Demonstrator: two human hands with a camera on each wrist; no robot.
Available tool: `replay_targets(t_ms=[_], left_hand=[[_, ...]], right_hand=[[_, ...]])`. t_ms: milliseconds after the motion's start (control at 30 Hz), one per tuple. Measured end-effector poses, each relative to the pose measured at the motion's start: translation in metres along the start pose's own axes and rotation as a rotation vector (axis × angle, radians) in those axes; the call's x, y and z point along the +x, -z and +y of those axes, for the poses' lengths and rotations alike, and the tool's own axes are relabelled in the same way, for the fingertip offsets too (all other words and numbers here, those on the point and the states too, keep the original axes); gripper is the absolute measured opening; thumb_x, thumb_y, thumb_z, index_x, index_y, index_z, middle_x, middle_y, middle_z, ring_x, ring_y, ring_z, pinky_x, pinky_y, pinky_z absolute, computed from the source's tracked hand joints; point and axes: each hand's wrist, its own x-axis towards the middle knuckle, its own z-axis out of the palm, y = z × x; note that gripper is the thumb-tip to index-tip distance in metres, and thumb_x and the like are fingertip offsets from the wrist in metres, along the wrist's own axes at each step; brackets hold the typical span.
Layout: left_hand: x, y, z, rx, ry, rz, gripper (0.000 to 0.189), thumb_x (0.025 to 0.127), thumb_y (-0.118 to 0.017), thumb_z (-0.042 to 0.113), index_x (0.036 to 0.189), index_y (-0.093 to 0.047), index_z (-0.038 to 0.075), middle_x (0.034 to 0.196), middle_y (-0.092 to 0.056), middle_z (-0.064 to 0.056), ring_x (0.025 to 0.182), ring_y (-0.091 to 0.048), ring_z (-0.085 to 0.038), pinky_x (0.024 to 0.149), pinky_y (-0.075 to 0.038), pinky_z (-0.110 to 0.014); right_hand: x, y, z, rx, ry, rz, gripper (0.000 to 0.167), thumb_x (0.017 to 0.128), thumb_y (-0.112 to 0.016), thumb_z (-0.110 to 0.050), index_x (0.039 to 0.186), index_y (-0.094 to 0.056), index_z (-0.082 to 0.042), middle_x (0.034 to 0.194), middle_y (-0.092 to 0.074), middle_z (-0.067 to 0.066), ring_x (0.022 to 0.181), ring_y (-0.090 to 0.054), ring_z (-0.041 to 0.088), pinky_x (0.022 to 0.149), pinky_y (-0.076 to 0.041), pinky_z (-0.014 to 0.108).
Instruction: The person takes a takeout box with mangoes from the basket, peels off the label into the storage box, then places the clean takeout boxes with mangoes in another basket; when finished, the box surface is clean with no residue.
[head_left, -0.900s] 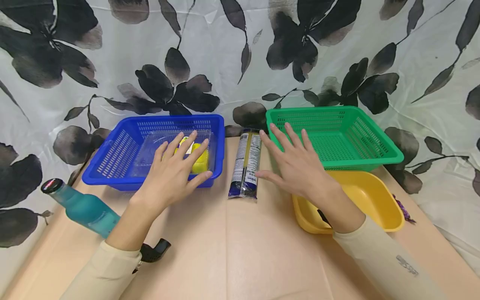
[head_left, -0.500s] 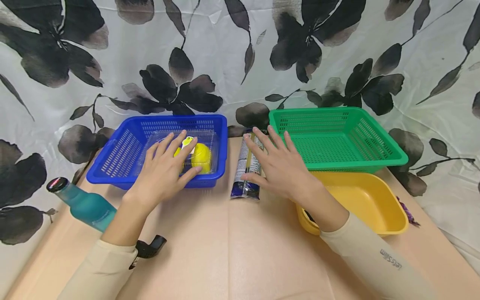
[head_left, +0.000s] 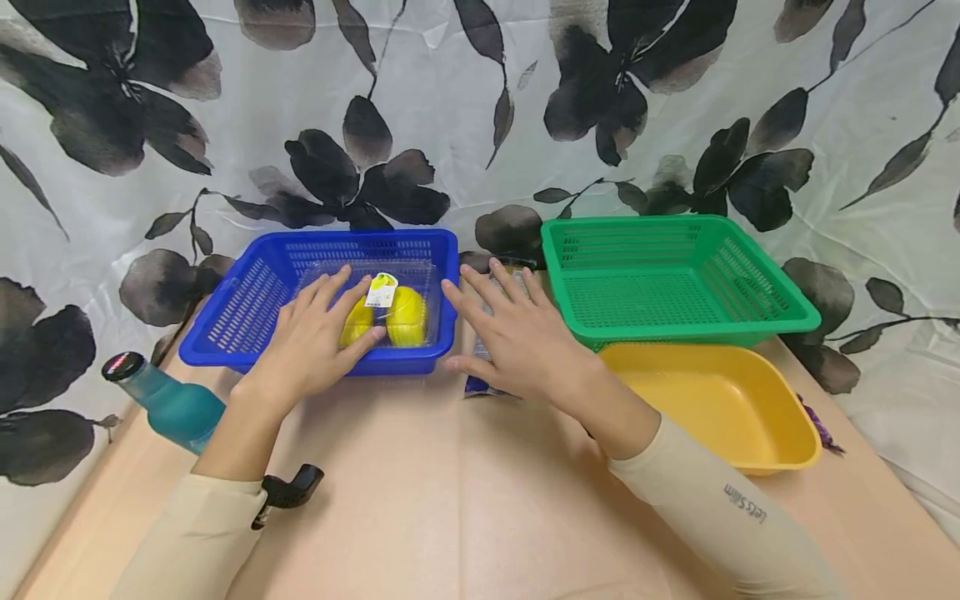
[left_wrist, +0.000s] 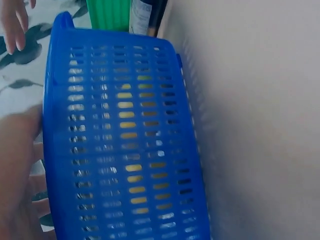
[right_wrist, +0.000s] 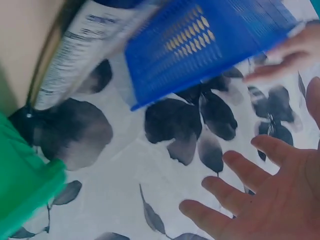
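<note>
My left hand (head_left: 307, 342) hovers over the front of the blue basket (head_left: 217, 354) with its fingers spread and holds nothing. In that basket lies a clear plastic box (head_left: 433, 287) with yellow rounded items (head_left: 407, 317) and a white label (head_left: 381, 292). To its right, my right hand (head_left: 517, 342) is spread above a long printed packet (head_left: 483, 386) and covers most of it; nothing is in its grasp. In the left wrist view the basket's slotted side (left_wrist: 115, 130) fills the middle. The right wrist view shows my right fingers (right_wrist: 240, 197) straight and apart.
A green basket (head_left: 802, 321) stands at the back right, with a yellow basin (head_left: 806, 462) in front of it. Behind the basin's right side shows a purple thing (head_left: 821, 425). At the left lies a teal bottle (head_left: 176, 408), partly behind my left forearm. A floral cloth hangs behind.
My right hand has moved left from near the green basket to over the packet. My left hand has drifted left, uncovering more of the yellow items. The view has shifted slightly.
</note>
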Motion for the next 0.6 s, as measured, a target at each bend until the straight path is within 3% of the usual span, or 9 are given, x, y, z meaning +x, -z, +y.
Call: replay_targets(t_ms=[167, 600], left_hand=[[0.003, 0.001, -0.012, -0.058, 0.031, -0.016, 0.078, 0.101, -0.049, 0.061, 0.165, -0.025, 0.023, 0.172, -0.013, -0.015, 0.154, -0.010, -0.048, 0.112, -0.014, -0.080], [0.013, 0.007, -0.041, -0.201, 0.090, -0.014, 0.079, 0.102, -0.051, 0.057, 0.165, -0.024, 0.015, 0.171, -0.012, -0.018, 0.152, -0.011, -0.053, 0.110, -0.011, -0.083]], right_hand=[[0.011, 0.004, -0.003, 0.029, 0.000, -0.022, 0.088, 0.098, -0.046, -0.070, 0.167, -0.011, -0.028, 0.173, -0.009, 0.005, 0.159, -0.006, 0.036, 0.124, -0.008, 0.062], [0.034, -0.019, -0.030, 0.059, 0.032, -0.141, 0.088, 0.099, -0.048, -0.068, 0.167, -0.008, -0.030, 0.174, -0.009, 0.006, 0.159, -0.009, 0.037, 0.123, -0.018, 0.062]])
